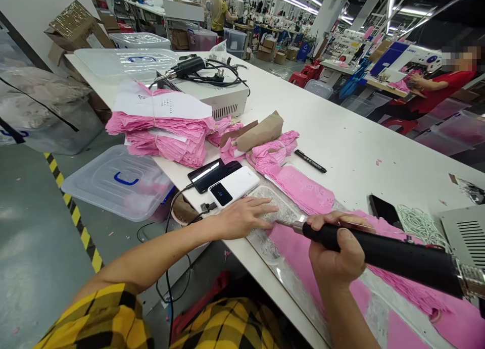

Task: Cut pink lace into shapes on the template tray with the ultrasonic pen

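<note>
My left hand [244, 218] lies with fingers stretched out on a clear plastic board [271, 195], its fingertips at the edge of a pink fabric piece [299, 253]. My right hand [337, 253] is wrapped around the black handle of a corded handheld tool with a thin metal tip [397, 260]. The tip points left and reaches the fabric edge close to my left fingers; whether it touches is hard to tell. More pink fabric [413, 283] is layered along the board under and beyond the tool. A folded pink stack [303, 187] lies just past the board.
Tied pink bundles [162, 132] stand at the table's left edge, by a white control box [227, 101]. A white power bank [235, 185], dark phone [204, 175], marker [310, 161] and second phone [384, 210] lie around. Cables hang by my left arm. A co-worker sits at right.
</note>
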A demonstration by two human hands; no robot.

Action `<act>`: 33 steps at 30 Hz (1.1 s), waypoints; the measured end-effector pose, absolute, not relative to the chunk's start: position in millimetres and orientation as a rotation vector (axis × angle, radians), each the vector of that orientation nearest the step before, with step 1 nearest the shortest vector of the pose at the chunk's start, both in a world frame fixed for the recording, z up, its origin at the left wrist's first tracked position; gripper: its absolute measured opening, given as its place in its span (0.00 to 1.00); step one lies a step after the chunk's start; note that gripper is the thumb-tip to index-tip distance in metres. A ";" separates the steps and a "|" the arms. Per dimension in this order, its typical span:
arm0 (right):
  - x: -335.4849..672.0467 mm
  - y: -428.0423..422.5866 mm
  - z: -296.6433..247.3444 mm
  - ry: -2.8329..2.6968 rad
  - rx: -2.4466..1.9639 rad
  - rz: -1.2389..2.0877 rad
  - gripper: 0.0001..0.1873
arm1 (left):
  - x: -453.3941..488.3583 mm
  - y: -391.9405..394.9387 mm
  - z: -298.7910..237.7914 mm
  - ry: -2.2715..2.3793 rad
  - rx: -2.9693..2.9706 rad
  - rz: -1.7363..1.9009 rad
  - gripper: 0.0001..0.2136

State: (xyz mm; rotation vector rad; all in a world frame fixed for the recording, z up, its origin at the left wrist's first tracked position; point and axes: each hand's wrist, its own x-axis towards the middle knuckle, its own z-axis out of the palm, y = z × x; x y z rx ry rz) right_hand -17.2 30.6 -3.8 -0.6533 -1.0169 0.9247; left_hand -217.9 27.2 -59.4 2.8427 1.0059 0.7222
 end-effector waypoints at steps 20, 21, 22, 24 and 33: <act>-18.0 25.8 -4.7 -1.046 -0.601 0.974 0.07 | -218.6 27.1 -61.1 1.011 2.852 0.749 0.20; -18.5 25.5 -4.7 -1.052 -0.600 0.974 0.07 | -218.6 27.0 -61.2 1.010 2.853 0.749 0.21; -19.0 25.5 -4.6 -1.057 -0.598 0.973 0.06 | -218.6 27.1 -61.4 1.011 2.854 0.749 0.21; -19.4 25.7 -4.5 -1.066 -0.597 0.973 0.06 | -218.5 27.1 -61.8 1.011 2.854 0.741 0.21; -18.2 25.7 -3.8 -1.049 -0.623 0.979 0.06 | -219.4 26.7 -61.3 1.022 2.863 0.719 0.21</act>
